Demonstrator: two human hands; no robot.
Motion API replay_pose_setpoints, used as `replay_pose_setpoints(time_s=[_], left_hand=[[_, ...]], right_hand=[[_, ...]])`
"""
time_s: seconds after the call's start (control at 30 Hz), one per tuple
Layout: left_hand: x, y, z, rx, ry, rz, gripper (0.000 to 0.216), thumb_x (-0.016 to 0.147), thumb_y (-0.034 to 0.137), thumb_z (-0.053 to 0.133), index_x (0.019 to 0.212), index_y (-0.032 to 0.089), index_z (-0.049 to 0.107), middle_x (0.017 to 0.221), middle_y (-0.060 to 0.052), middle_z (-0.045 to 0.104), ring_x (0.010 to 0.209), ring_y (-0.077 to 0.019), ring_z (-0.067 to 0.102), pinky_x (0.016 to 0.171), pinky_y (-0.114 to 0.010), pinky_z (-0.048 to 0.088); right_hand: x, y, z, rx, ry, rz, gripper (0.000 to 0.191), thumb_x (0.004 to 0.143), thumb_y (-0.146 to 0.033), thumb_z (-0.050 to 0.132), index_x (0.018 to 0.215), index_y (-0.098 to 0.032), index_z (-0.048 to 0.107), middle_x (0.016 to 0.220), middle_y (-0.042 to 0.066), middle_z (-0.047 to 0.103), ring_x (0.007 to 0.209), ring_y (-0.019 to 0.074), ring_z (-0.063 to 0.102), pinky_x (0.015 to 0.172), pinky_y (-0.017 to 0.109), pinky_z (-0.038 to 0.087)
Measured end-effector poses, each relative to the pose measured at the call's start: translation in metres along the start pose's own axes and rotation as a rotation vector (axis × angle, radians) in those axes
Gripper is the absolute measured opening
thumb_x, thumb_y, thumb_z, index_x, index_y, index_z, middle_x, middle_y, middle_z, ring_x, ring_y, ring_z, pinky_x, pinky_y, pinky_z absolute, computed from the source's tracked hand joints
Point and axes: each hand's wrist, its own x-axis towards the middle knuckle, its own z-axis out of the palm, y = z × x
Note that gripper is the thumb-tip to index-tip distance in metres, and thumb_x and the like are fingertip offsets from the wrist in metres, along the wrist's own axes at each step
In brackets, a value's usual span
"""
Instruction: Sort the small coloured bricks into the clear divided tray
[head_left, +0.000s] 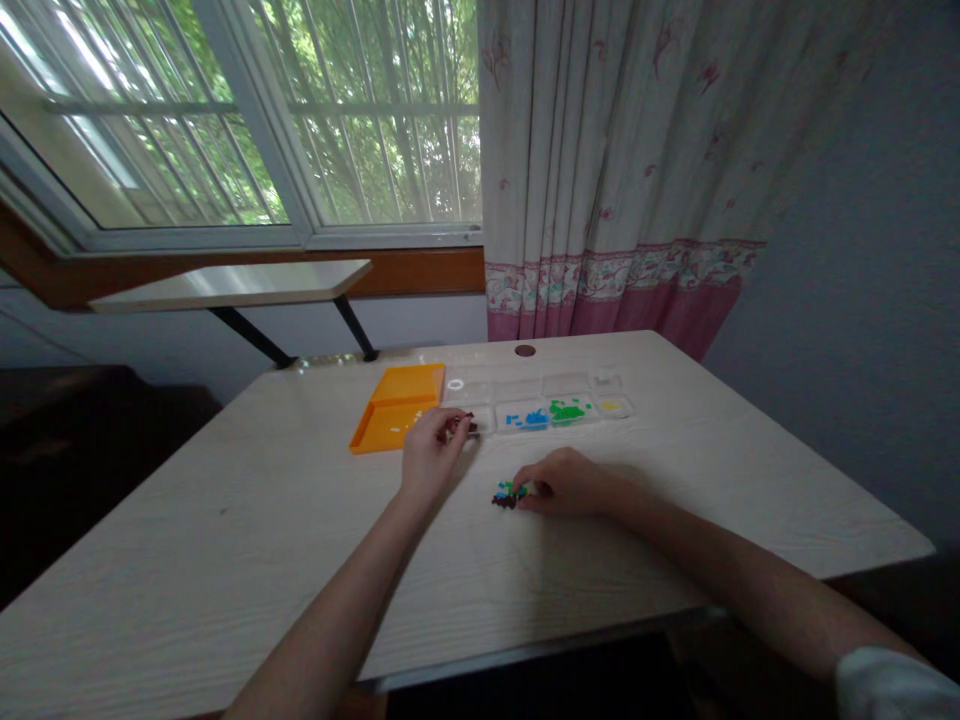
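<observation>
My left hand (433,450) is over a clear box (484,420) of small dark brown pieces (471,424). Its thumb and fingers are curled together at the pieces; what sits between the fingertips is too small to make out. Lower on the table, my right hand (564,482) pinches the right side of a small cluster of blue, green and dark brown toy bricks (508,496). Part of that cluster is hidden behind the fingers. Just beyond the hands are clear boxes of blue pieces (534,419), green pieces (567,411) and yellow pieces (612,406).
An orange tray (375,430), with a few pale pieces inside, lies left of the boxes. Clear lids (517,387) and a white ring (455,385) are behind them. A raised shelf (247,285) stands at the back left, near the window. The pale table (262,560) has a round cable hole (525,351).
</observation>
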Motion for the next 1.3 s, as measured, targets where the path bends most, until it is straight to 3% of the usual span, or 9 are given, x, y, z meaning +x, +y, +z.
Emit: replay_pose_setpoints(time_s=[0.17,0.33,0.53,0.73,0.83,1.13,1.3], left_hand=[[0.004,-0.023,0.002,0.153,-0.025,-0.177,0.023,0.078,0.035,0.049,0.083,0.017,0.064,0.067,-0.001,0.060,0.062,-0.0142,0.053,0.055,-0.022,0.036],[0.004,-0.027,0.001,0.263,-0.032,-0.224,0.025,0.078,0.036,0.048,0.083,0.019,0.066,0.065,-0.002,0.061,0.058,-0.0154,0.054,0.051,-0.023,0.032],[0.003,-0.021,0.001,0.172,-0.109,-0.091,0.023,0.079,0.028,0.046,0.087,0.017,0.064,0.073,-0.004,0.063,0.063,-0.0153,0.054,0.058,-0.023,0.037],[-0.006,-0.008,0.008,0.038,-0.377,0.144,0.019,0.078,0.021,0.047,0.087,0.018,0.064,0.076,-0.003,0.064,0.061,-0.0120,0.053,0.058,-0.021,0.038],[-0.009,0.000,0.009,0.030,-0.448,0.213,0.020,0.079,0.019,0.046,0.088,0.018,0.064,0.076,-0.003,0.064,0.063,-0.0117,0.055,0.059,-0.021,0.039],[-0.011,0.007,0.008,0.045,-0.533,0.256,0.023,0.079,0.017,0.044,0.090,0.017,0.064,0.079,-0.003,0.066,0.066,-0.0109,0.056,0.060,-0.020,0.040],[-0.012,0.010,0.007,0.032,-0.547,0.250,0.020,0.079,0.020,0.046,0.086,0.017,0.064,0.072,-0.002,0.064,0.062,-0.0101,0.053,0.058,-0.019,0.038]], right_hand=[[0.000,0.007,0.002,0.028,0.012,-0.033,0.024,0.075,-0.018,0.053,0.094,-0.025,0.065,0.077,-0.003,0.068,0.064,0.0101,0.060,0.061,0.018,0.040],[-0.002,0.010,0.003,0.045,0.052,-0.014,0.028,0.073,-0.015,0.051,0.096,-0.024,0.065,0.083,-0.002,0.069,0.067,0.0107,0.061,0.063,0.018,0.040],[-0.001,0.005,0.004,-0.006,0.074,0.046,0.022,0.075,-0.025,0.055,0.094,-0.027,0.065,0.075,-0.003,0.068,0.063,0.0111,0.059,0.058,0.019,0.037],[0.000,0.004,0.003,-0.039,0.077,0.088,0.019,0.074,-0.026,0.058,0.091,-0.027,0.066,0.065,-0.003,0.065,0.055,0.0105,0.054,0.054,0.019,0.034],[-0.001,0.005,0.002,-0.054,0.090,0.093,0.018,0.073,-0.028,0.059,0.089,-0.026,0.067,0.060,-0.004,0.063,0.054,0.0103,0.054,0.054,0.019,0.034],[0.000,0.005,0.002,-0.071,0.020,0.048,0.024,0.077,-0.024,0.052,0.096,-0.029,0.066,0.073,-0.003,0.068,0.059,0.0104,0.057,0.058,0.019,0.036],[0.001,0.006,0.004,-0.121,0.070,0.039,0.021,0.080,-0.026,0.051,0.095,-0.027,0.066,0.068,-0.002,0.068,0.056,0.0109,0.057,0.056,0.020,0.035]])
